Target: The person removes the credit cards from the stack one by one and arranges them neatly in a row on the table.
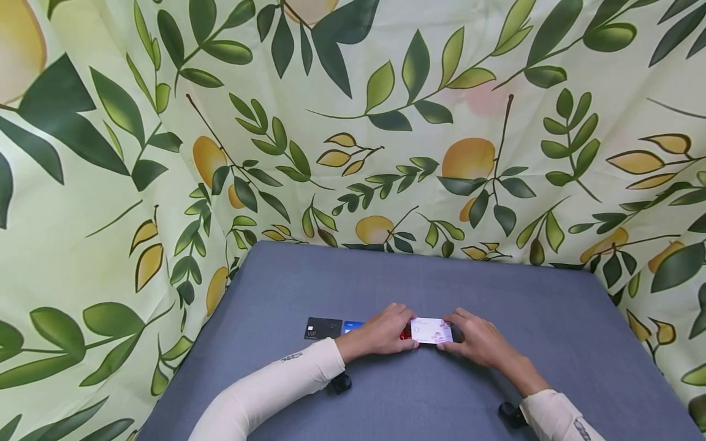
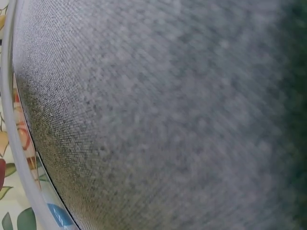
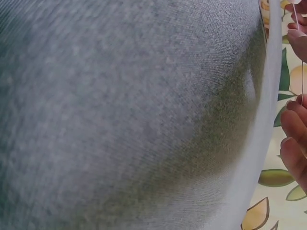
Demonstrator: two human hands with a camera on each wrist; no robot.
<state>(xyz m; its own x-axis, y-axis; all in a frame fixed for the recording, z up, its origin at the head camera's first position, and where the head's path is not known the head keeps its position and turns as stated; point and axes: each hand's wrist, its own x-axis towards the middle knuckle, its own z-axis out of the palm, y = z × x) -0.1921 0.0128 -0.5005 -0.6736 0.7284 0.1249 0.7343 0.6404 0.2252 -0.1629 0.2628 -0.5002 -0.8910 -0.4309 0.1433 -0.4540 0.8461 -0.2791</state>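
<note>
A white card with small pinkish print is held up between both hands. My left hand pinches its left edge, thumb at the lower corner. The right hand holds the opposite edge between thumb and fingers. In the right wrist view the card appears edge-on as a thin line, with right-hand fingers at its lower end. A red card shows partly behind the left fingers. Farther left lie a black card marked VIP and a blue card, partly covered by the left hand.
The cards lie in a row on a grey cloth-covered table. A leaf-and-fruit patterned curtain stands behind and at both sides. Black devices sit under the left wrist and the right wrist.
</note>
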